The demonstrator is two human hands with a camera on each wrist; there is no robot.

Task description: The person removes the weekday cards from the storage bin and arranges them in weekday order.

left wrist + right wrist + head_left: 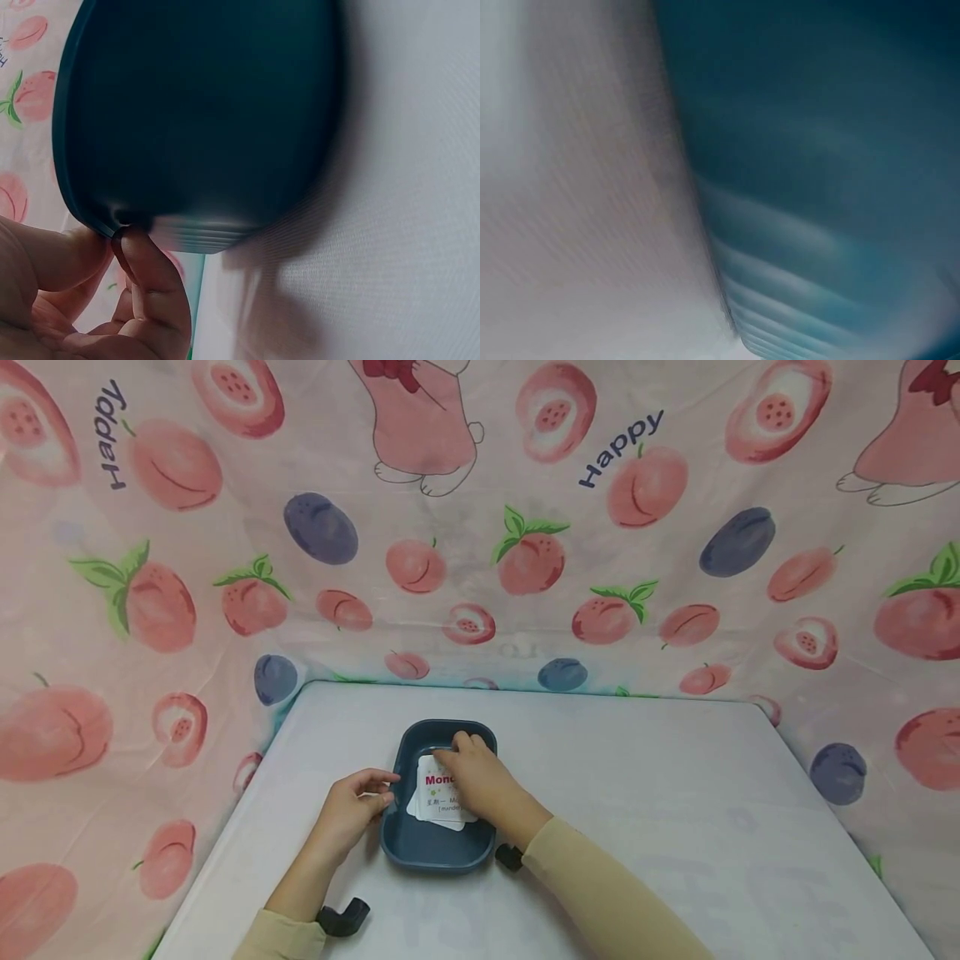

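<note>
Tray [438,850] being pinched at rim by left hand [349,806]; card stack [435,793] inside tray, right of left hand, being partly covered by right hand [480,777], whose grip cannot be told.

Head view, from above and farther off, faces forward and down over the counter [675,810], blue tray [438,847] and fruit-patterned cloth [457,518]. Both wrist views, turned sideways, face the tray's outer side at close range; the left shares the cloth with the head view.
</note>
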